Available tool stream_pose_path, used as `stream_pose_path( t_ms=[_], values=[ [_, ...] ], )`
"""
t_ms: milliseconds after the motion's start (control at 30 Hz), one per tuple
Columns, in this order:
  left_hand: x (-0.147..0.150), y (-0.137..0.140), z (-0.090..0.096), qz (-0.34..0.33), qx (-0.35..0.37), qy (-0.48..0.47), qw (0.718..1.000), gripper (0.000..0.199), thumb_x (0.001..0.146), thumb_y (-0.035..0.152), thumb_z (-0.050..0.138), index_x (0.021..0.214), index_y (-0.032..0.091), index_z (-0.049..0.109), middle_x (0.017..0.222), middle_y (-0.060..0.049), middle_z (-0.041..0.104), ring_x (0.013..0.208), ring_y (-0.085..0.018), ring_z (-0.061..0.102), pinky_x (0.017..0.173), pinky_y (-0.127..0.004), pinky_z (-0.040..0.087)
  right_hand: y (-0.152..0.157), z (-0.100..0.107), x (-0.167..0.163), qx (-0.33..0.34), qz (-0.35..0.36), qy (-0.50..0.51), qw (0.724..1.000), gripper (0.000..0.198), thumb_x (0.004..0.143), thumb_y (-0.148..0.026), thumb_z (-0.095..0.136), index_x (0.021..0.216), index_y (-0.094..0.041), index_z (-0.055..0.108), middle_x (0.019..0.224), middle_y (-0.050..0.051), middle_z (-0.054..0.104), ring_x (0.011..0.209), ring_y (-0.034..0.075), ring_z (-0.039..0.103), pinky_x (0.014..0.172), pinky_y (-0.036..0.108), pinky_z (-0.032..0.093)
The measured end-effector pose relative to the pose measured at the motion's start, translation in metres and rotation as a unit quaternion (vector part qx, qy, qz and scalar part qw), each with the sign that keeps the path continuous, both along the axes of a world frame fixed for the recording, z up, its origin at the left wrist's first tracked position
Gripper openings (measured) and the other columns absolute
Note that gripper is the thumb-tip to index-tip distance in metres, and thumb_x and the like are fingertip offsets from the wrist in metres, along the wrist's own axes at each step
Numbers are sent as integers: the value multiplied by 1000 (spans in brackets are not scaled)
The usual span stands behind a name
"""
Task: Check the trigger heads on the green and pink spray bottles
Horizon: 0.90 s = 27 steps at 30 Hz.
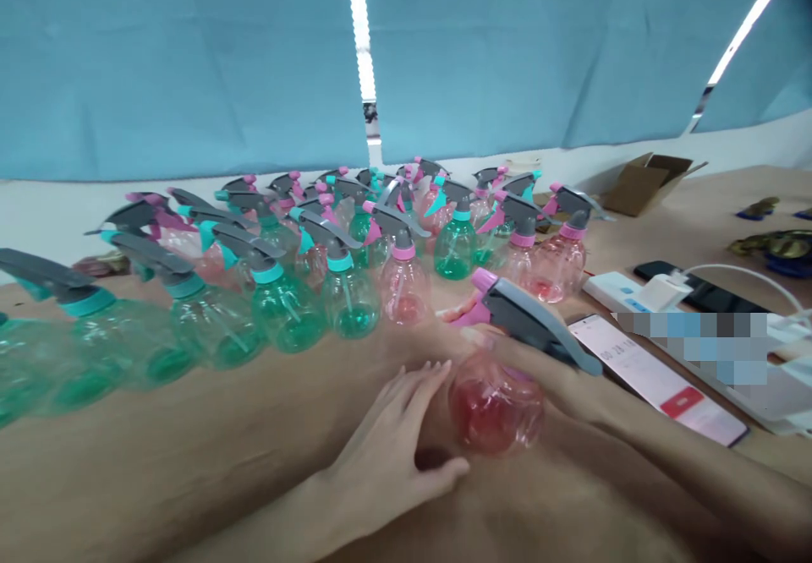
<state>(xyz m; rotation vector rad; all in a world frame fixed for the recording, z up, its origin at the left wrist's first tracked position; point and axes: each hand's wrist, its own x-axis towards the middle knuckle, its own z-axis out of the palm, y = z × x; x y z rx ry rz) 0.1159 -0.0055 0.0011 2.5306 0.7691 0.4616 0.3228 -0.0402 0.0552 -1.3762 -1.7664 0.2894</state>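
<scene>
A pink, see-through spray bottle [495, 411] with a grey and pink trigger head [533, 318] is right in front of me, tilted, with red liquid inside. My right hand [485, 341] is at its neck, below the trigger head; the fingers look wrapped round it but are partly hidden and blurred. Just left of the bottle's body, my left hand [399, 432] is open, fingers stretched and thumb apart. Whether its fingertips touch the bottle I cannot tell. Beyond both hands stand several similar bottles, such as a pink one [406, 288] and a green one [288, 309].
To the right lie a phone with a lit timer screen [660, 377], a dark phone [704, 288] and a white power strip [612, 291] with a charger [665, 291] and cable. A cardboard box [647, 184] sits at the back right. Blue cloth [190, 56] hangs behind the table.
</scene>
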Motion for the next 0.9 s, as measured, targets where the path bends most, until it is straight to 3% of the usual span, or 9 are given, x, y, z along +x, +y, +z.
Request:
stream_pose_path(
  t_ms=[267,500,700,900],
  values=[
    [-45,10,-1,32,101,58,993,67,85,26,59,143,24,26,146,-9,38,130,-29,39,104,-50,37,23,5,2,-17,2,24,1000,21,87,-42,51,99,-30,64,69,-2,64,62,19,60,53,31,46],
    [-43,10,-2,14,123,60,991,63,87,31,58,143,22,29,146,-9,38,132,-29,37,105,-49,36,41,4,-3,-14,13,66,998,20,89,-42,49,91,-29,64,63,-2,60,60,19,57,54,32,43],
    [-45,8,-1,18,138,85,987,65,87,31,57,144,20,27,147,-9,36,132,-29,37,103,-49,39,38,18,-8,-33,17,55,998,20,89,-43,50,84,-28,62,66,-2,57,61,16,54,54,29,41],
    [-45,9,-3,16,154,79,985,65,88,32,57,144,21,27,146,-8,38,131,-27,39,103,-46,39,45,16,-12,14,19,94,995,25,87,-45,52,74,-24,54,59,-5,43,52,11,41,47,25,34]
  ],
)
